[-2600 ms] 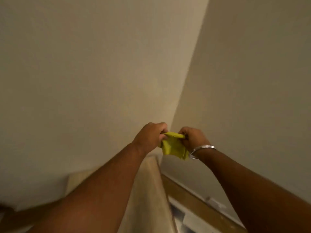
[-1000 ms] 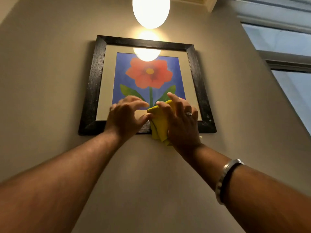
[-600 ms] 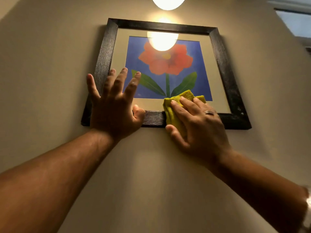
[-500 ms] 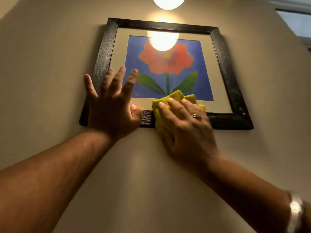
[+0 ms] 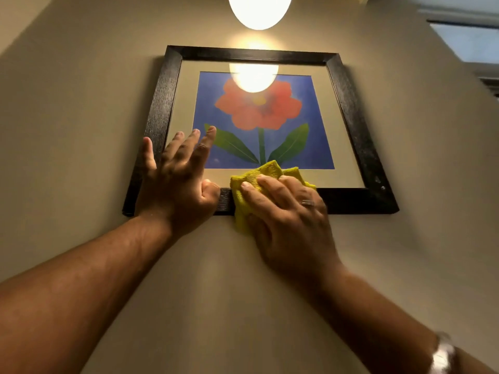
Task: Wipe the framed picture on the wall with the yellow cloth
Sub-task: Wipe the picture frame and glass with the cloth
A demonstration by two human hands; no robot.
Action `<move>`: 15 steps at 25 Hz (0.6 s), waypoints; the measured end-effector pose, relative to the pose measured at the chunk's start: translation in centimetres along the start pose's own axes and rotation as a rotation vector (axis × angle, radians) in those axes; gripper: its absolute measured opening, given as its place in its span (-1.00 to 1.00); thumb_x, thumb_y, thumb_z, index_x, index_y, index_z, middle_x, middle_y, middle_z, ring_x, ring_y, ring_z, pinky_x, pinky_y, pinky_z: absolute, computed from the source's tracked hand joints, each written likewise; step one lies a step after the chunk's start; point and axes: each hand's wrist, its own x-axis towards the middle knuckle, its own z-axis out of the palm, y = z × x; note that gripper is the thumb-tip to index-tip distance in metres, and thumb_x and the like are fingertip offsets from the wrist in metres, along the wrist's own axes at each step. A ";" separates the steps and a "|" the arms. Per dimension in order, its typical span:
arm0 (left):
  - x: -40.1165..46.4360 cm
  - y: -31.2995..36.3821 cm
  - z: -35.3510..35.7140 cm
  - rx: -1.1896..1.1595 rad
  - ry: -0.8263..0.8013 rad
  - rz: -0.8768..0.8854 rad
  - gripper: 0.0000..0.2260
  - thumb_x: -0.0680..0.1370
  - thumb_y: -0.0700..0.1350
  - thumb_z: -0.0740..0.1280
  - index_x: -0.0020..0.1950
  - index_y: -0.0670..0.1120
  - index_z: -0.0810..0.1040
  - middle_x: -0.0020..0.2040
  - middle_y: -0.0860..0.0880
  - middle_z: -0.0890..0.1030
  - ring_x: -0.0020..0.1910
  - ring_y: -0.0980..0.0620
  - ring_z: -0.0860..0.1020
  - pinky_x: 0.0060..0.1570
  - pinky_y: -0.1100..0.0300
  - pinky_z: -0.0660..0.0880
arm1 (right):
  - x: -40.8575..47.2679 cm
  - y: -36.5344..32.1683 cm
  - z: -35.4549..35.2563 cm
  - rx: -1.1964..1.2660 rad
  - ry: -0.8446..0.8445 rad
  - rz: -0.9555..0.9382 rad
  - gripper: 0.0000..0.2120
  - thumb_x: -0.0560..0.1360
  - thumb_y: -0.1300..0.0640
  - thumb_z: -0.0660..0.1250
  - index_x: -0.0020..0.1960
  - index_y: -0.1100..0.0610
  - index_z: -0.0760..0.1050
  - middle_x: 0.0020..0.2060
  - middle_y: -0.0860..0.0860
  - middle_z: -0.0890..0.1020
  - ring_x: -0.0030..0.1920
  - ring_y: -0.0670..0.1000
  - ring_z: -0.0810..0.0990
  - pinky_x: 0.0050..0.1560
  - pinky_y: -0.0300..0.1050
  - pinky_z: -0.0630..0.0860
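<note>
A black-framed picture [image 5: 348, 85] of a red flower on blue hangs on the beige wall above me. My left hand [image 5: 175, 184] lies flat with fingers spread over the frame's lower left corner, fingertips on the glass. My right hand [image 5: 286, 220] presses a crumpled yellow cloth [image 5: 259, 176] against the middle of the frame's bottom edge. The cloth covers part of the bottom bar and the mat above it; part of it is hidden under my palm.
A glowing round lamp [image 5: 259, 9] hangs above the picture, and its glare reflects in the glass [image 5: 253, 76]. A window [image 5: 469, 41] shows at the upper right. Bare wall [image 5: 67, 117] surrounds the frame.
My right hand with the cloth has shifted slightly along the bottom of the frame. My left hand stays pressed on the lower left corner. A second ago both hands were together at the bottom edge.
</note>
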 end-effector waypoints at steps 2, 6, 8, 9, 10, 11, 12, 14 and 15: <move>0.0 0.0 0.0 0.012 -0.034 0.039 -0.27 0.39 -0.04 0.09 0.57 0.14 -0.01 0.58 -0.11 0.22 0.56 -0.14 0.13 0.49 -0.32 -0.21 | -1.4 4.4 -1.3 -0.049 0.021 0.071 -0.57 0.51 -0.03 0.15 0.37 -0.06 0.40 0.32 0.03 0.53 0.30 0.17 0.47 0.24 0.15 0.43; -0.1 0.3 0.1 0.036 -0.066 0.084 -0.33 0.43 -0.01 0.05 0.56 0.14 0.00 0.59 -0.09 0.21 0.57 -0.13 0.13 0.50 -0.29 -0.19 | -2.5 6.5 -2.7 -0.094 0.228 0.508 -0.54 0.40 0.07 0.20 0.30 0.00 0.47 0.27 0.09 0.57 0.23 0.23 0.48 0.25 0.12 0.43; -0.1 -0.1 0.1 0.032 -0.093 0.107 -0.34 0.46 0.05 0.01 0.57 0.15 -0.03 0.60 -0.07 0.17 0.58 -0.10 0.10 0.50 -0.29 -0.20 | -1.4 2.2 -0.9 -0.007 0.153 0.282 -0.54 0.42 0.09 0.22 0.31 0.00 0.46 0.31 0.08 0.54 0.28 0.22 0.45 0.34 0.13 0.36; 0.0 -0.3 0.2 0.032 -0.111 0.126 -0.35 0.47 0.07 -0.01 0.57 0.16 -0.06 0.60 -0.06 0.15 0.58 -0.09 0.08 0.50 -0.30 -0.22 | -1.5 1.0 -0.2 0.027 0.088 0.109 -0.56 0.47 0.05 0.20 0.35 -0.02 0.43 0.35 0.06 0.51 0.33 0.19 0.43 0.39 0.13 0.32; 0.0 -0.5 0.2 0.039 -0.127 0.144 -0.36 0.48 0.10 -0.02 0.57 0.17 -0.09 0.61 -0.05 0.14 0.58 -0.07 0.06 0.50 -0.30 -0.22 | -1.7 1.6 -0.1 0.032 0.017 -0.036 -0.57 0.52 0.00 0.17 0.38 -0.03 0.39 0.38 0.05 0.48 0.38 0.16 0.40 0.42 0.13 0.29; -0.1 -0.6 0.3 0.051 -0.135 0.160 -0.37 0.49 0.12 -0.03 0.57 0.16 -0.09 0.61 -0.05 0.13 0.58 -0.07 0.06 0.50 -0.32 -0.20 | -1.8 3.8 -0.8 0.017 -0.017 -0.109 -0.57 0.54 -0.02 0.14 0.39 -0.04 0.38 0.39 0.04 0.47 0.39 0.14 0.40 0.42 0.13 0.31; -0.2 -0.7 0.3 0.066 -0.135 0.173 -0.37 0.50 0.14 -0.03 0.57 0.16 -0.09 0.61 -0.06 0.14 0.58 -0.07 0.06 0.50 -0.32 -0.19 | -2.0 6.6 -1.7 0.012 -0.018 -0.070 -0.55 0.52 -0.02 0.13 0.39 -0.03 0.38 0.39 0.05 0.47 0.39 0.15 0.42 0.41 0.13 0.33; -0.3 -0.6 0.3 0.097 -0.141 0.201 -0.35 0.50 0.23 -0.04 0.57 0.16 -0.11 0.61 -0.07 0.13 0.59 -0.07 0.06 0.50 -0.32 -0.18 | -2.8 11.1 -3.5 0.002 0.031 0.247 -0.47 0.46 -0.04 0.11 0.41 -0.01 0.35 0.42 0.07 0.42 0.40 0.21 0.39 0.40 0.14 0.35; -0.3 -0.6 0.3 0.109 -0.145 0.214 -0.34 0.50 0.28 -0.05 0.57 0.16 -0.12 0.61 -0.07 0.12 0.59 -0.08 0.05 0.50 -0.31 -0.18 | -3.4 12.1 -3.9 -0.008 0.044 0.385 -0.44 0.45 -0.06 0.11 0.44 0.00 0.31 0.46 0.08 0.36 0.44 0.23 0.33 0.43 0.14 0.31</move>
